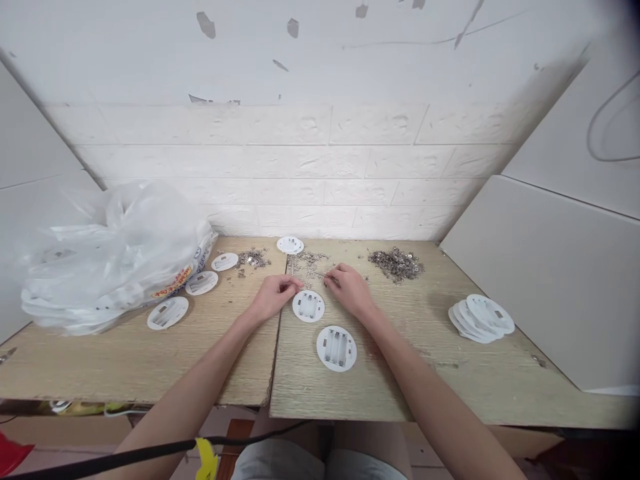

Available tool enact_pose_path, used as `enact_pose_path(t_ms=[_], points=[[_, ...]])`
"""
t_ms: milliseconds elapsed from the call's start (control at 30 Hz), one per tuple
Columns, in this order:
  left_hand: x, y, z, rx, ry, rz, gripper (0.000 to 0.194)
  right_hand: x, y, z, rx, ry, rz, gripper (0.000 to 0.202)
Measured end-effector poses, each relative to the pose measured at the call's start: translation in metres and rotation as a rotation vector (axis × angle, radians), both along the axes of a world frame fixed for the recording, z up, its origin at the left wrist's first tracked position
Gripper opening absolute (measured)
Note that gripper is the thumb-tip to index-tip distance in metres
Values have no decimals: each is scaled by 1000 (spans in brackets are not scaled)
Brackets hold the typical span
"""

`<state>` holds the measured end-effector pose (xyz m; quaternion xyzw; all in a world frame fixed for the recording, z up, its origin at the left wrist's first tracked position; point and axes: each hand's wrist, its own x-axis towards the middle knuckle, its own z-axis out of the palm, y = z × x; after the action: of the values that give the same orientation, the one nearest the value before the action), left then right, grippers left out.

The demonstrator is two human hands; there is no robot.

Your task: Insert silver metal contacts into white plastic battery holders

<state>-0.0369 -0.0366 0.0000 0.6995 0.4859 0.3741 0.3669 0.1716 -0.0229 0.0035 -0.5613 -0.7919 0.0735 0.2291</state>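
My left hand (pixel 274 295) rests on the table by the upper left edge of a round white battery-holder disc (pixel 309 306), its fingers drawn together; whatever lies between the fingertips is too small to name. Above and right of that disc, my right hand (pixel 349 287) pinches a thin dark tool like tweezers (pixel 327 276), pointing left at scattered small metal pieces (pixel 311 260). Nearer to me lies a second round disc (pixel 337 349) with three slots. Another white disc (pixel 291 245) sits close to the wall.
A large plastic bag (pixel 115 260) fills the left back, with several white discs (pixel 169 313) along it. Metal-piece piles stand at left (pixel 253 259) and right (pixel 397 264). Overlapping discs (pixel 483 319) lie far right. A dark cable (pixel 150 453) crosses below the table (pixel 240 373).
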Motion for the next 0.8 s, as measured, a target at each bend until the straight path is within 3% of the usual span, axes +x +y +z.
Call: enact_pose_path(t_ms=[500,800], points=[[-2,-1,-2,221,271,16,25,1,3,-2,-1,39,-6,8],[-2,-3,3,282,366,-11,25,-5,-2,3,89,172,35,17]])
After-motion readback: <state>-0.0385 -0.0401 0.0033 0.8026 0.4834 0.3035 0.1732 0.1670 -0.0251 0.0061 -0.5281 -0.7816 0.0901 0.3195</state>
